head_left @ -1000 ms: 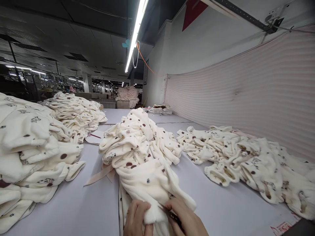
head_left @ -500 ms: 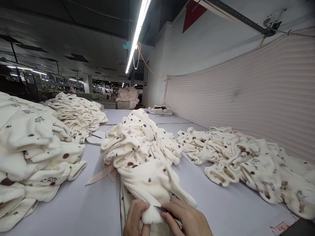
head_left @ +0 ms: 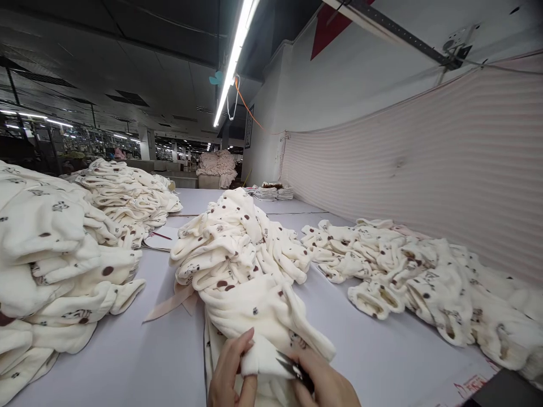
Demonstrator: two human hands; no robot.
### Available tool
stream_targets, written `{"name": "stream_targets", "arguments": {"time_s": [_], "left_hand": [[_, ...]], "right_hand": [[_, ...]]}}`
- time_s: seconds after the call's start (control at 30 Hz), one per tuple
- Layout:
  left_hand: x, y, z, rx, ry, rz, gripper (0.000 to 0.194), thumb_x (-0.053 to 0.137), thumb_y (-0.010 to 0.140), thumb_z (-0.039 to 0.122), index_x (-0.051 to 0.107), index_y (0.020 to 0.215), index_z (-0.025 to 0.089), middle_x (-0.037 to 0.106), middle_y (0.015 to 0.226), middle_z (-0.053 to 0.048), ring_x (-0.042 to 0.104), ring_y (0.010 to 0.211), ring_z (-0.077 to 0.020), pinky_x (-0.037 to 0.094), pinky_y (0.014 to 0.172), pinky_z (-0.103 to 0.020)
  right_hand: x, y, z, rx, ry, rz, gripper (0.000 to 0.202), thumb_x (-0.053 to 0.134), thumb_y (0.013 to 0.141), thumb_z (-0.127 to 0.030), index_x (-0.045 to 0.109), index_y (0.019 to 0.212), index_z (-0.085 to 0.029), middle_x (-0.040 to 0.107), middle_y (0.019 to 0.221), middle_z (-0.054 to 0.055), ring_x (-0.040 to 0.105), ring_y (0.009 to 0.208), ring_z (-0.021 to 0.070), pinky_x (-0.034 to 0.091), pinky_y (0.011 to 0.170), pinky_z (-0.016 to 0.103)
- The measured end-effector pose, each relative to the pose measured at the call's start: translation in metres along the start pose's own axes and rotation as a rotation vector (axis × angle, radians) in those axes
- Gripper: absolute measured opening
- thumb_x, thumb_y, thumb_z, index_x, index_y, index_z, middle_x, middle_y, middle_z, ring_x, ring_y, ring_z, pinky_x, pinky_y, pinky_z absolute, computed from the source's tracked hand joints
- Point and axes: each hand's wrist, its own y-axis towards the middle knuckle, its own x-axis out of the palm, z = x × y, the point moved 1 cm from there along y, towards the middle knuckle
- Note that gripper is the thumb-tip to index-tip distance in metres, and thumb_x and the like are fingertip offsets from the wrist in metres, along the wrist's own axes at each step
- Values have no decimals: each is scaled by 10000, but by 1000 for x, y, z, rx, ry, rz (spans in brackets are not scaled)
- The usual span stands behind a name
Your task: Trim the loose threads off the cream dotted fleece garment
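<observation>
Pinching a flap of cream fleece, the left hand grips the near edge of the garment that trails off the middle pile, thumb and fingers closed narrow on the cloth. The right hand sits just beside it, closed around small snips whose blades touch the same flap. Both hands are cut off by the bottom edge, so wrists and part of each palm are out of sight.

Four heaps of spotted cream garments lie on the pale table: the left heap, cut off at the picture's edge; the far heap behind it; the middle pile; and the loose spread along the striped wall cloth, also running out of frame. One pinkish strip pokes from under the middle pile. A fifth, distant stack and a small folded bundle stand farther back, too small to make out. How many garments each heap holds cannot be counted.
</observation>
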Motion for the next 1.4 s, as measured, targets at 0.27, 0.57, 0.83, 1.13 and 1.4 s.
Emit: {"name": "stream_targets", "arguments": {"time_s": [0.27,0.57,0.83,1.13,1.4], "left_hand": [[6,29,18,-76,171,-271,315,516,857,314,534,1167,261,572,1115,-74,587,1025,-244,539,761,-354],[59,7,12,210,431,-441,190,514,747,84,575,883,203,251,1554,-164,195,1432,-365,380,1031,-566],[50,26,0,85,335,-575,200,384,888,155,550,792,213,375,1508,-139,266,1420,-293,369,1068,-539],[38,48,27,-135,229,-715,231,353,937,334,527,824,233,414,1483,-114,260,1423,-251,322,1099,-486],[39,52,32,-251,153,-699,226,391,921,378,525,796,245,349,1526,-74,225,1436,-219,255,1138,-449]], "right_hand": [[-17,32,9,86,470,-8,199,629,743,-388,595,680,-202,570,695,-14,498,717,181,372,673,275],[-9,42,33,267,783,-132,356,588,779,-527,448,709,-207,252,538,-111,150,495,72,114,457,232],[-11,29,40,192,617,91,199,628,769,-387,585,768,-193,572,697,-20,533,698,161,393,690,267],[3,-15,22,-331,-664,406,247,557,833,-171,611,1066,-232,668,837,5,600,667,201,343,603,334],[1,-1,9,-419,-771,498,298,803,655,-195,614,879,-247,643,725,-44,524,615,182,266,586,341]]}}
